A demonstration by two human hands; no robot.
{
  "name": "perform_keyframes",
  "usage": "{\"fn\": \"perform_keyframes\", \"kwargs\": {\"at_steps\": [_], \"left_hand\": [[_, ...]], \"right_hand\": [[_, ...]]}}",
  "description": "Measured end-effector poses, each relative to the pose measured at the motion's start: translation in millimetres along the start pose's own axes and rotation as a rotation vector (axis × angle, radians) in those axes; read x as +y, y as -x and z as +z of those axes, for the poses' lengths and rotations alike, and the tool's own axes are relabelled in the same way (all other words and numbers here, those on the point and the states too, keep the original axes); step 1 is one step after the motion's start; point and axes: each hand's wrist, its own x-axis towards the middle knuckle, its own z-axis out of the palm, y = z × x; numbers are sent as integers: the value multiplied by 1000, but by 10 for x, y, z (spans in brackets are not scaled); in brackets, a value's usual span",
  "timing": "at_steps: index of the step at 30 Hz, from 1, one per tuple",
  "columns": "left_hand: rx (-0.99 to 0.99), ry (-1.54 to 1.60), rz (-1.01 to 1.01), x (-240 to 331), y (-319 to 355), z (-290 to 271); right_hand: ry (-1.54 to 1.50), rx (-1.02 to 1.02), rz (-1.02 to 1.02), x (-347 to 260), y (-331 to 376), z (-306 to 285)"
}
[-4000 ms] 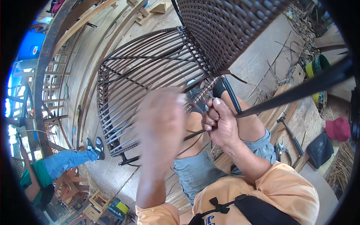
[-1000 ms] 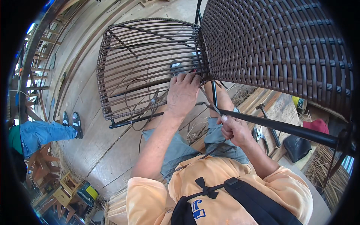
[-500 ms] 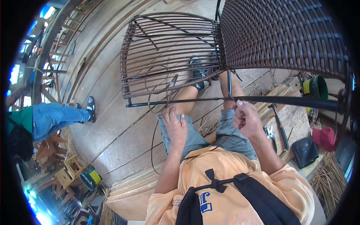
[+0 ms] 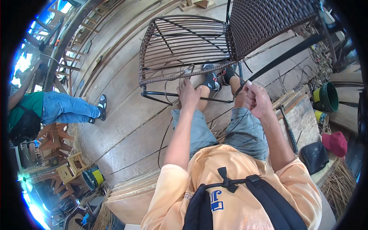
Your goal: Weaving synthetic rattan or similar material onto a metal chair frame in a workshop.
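A dark brown wicker chair stands in front of my knees. Its seat (image 4: pixel 188 46) has strands running one way with gaps, and its backrest (image 4: pixel 268 28) is closely woven. My right hand (image 4: pixel 257 100) is closed, pinching a thin brown wicker strand (image 4: pixel 240 90) beside the black frame bar (image 4: pixel 281 59). Just under the seat's near edge, my left hand (image 4: pixel 188 96) reaches up with its thumb apart from the fingers, close to a loose loop of strand (image 4: pixel 166 92). Its fingertips are partly lost against the seat edge.
On a board to the right lie a hammer (image 4: pixel 288 128), a black pouch (image 4: pixel 314 157) and a red cap (image 4: pixel 335 143). Beyond them stands a dark green bucket (image 4: pixel 326 97). Another person in jeans (image 4: pixel 69 107) is at the left. Stacked planks (image 4: pixel 132 195) lie beside me.
My left hand has moved from my knee up to the seat's near edge. The chair has turned and tilted, its frame bar now slanting upward. My right hand keeps its pinch.
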Motion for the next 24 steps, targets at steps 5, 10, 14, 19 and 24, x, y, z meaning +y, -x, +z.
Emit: {"fn": "perform_keyframes", "kwargs": {"at_steps": [5, 10, 14, 19, 24], "left_hand": [[-379, 443, -195, -102, 377, -815], [-277, -206, 74, -1884, 2578, -2097], [-1046, -773, -652, -2446, 4771, -3548], [-1139, -651, -749, -2279, 5813, -4409], [-640, -63, -426, -2541, 6105, -4344]], "right_hand": [[-16, 27, 12, -5, -5, 41], [-5, 29, -10, -32, 69, -49], [4, 12, -36, 38, 51, -119], [-16, 39, -34, 88, 45, -20], [-22, 42, -44, 113, 56, -72]]}}
